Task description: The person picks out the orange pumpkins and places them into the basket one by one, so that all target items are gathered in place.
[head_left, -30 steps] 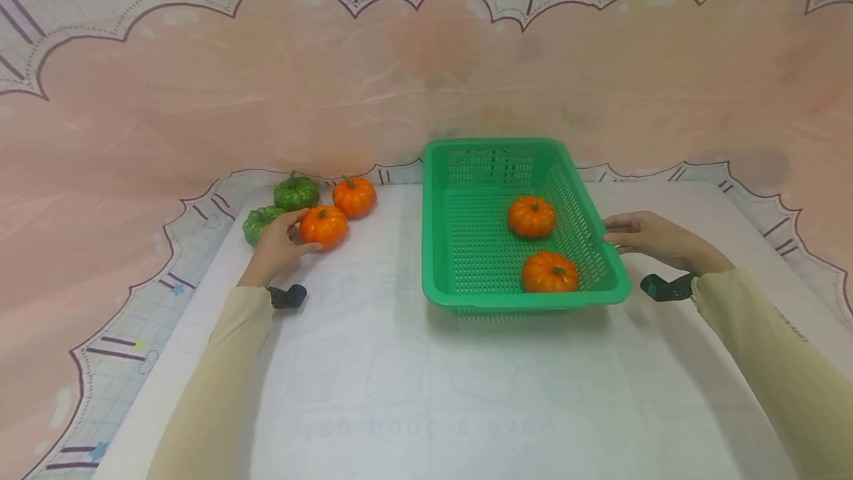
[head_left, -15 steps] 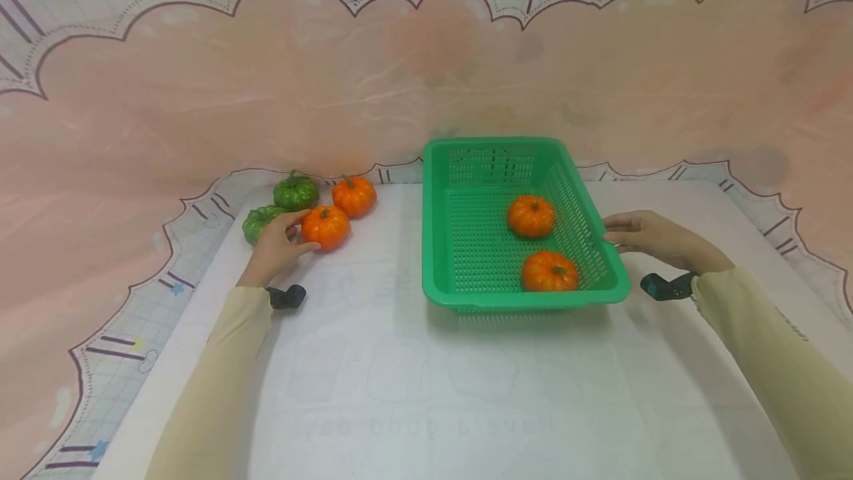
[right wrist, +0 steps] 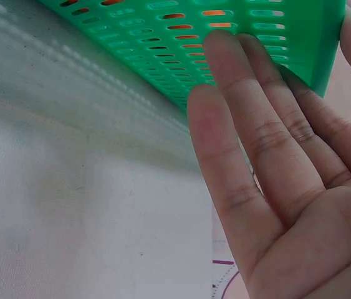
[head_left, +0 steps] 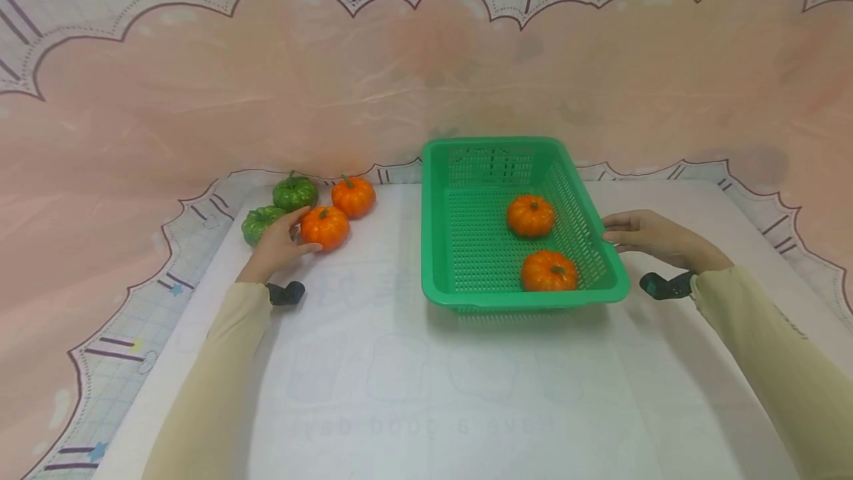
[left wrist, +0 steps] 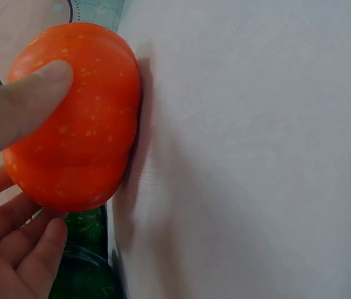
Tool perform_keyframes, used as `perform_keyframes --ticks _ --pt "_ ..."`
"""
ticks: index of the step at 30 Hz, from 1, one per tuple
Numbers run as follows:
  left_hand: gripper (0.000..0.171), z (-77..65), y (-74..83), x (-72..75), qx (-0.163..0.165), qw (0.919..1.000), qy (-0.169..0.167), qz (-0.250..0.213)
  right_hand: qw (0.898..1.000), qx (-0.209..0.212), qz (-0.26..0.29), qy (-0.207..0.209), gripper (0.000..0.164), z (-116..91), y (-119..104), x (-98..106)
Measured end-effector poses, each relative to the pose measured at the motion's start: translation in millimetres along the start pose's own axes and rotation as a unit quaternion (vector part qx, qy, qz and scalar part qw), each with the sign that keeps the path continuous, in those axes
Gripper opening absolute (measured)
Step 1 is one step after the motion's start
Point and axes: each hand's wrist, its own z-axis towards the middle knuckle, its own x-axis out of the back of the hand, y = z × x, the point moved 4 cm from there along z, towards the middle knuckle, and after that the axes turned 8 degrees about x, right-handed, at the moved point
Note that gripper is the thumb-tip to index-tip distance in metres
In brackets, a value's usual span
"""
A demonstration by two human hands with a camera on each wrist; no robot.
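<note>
My left hand [head_left: 278,244] holds a small orange pumpkin [head_left: 325,228] between thumb and fingers, at the left of the table. In the left wrist view the thumb lies across the front of this speckled pumpkin [left wrist: 94,124], with fingers behind and below it. Another orange pumpkin [head_left: 354,197] and two green pumpkins [head_left: 295,192] stand close by. My right hand [head_left: 656,238] is at the right side of a green plastic basket [head_left: 436,243]. Its fingers are nearly straight along the slotted wall [right wrist: 262,43], the thumb beside the rim. Two orange pumpkins [head_left: 531,216] sit inside the basket.
A white printed cloth [head_left: 373,376] covers the table. Behind it hangs a peach-coloured cloth [head_left: 373,95] with a scalloped border. Dark wrist-worn devices [head_left: 286,293] show below both hands.
The orange pumpkin at my left hand has shifted very slightly to the right. My right hand and the basket have stayed in place.
</note>
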Motion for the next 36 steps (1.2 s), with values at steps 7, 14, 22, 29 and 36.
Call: perform_keyframes --ticks 7,14,22,29,36 --pt "0.084 2.0 -0.2 0.1 0.002 0.9999 -0.016 0.003 1.0 0.004 0.001 0.002 0.058 0.9 -0.1 -0.2" --pt "0.083 1.7 -0.4 1.0 -0.01 0.9998 -0.017 0.003 1.0 0.003 0.004 0.0 0.058 0.6 0.0 -0.1" --pt "0.082 -0.6 -1.9 0.4 -0.017 0.9997 -0.013 -0.007 1.0 0.008 -0.004 -0.001 0.057 0.2 1.5 0.3" --pt "0.084 -2.3 -4.0 -0.3 -0.018 0.9994 -0.013 -0.028 1.0 0.01 -0.003 -0.001 0.057 0.0 1.7 0.6" --pt "0.084 -3.7 -3.8 -0.8 -0.024 0.9992 -0.012 -0.03 1.0 0.01 0.002 -0.003 0.057 0.3 3.1 0.4"
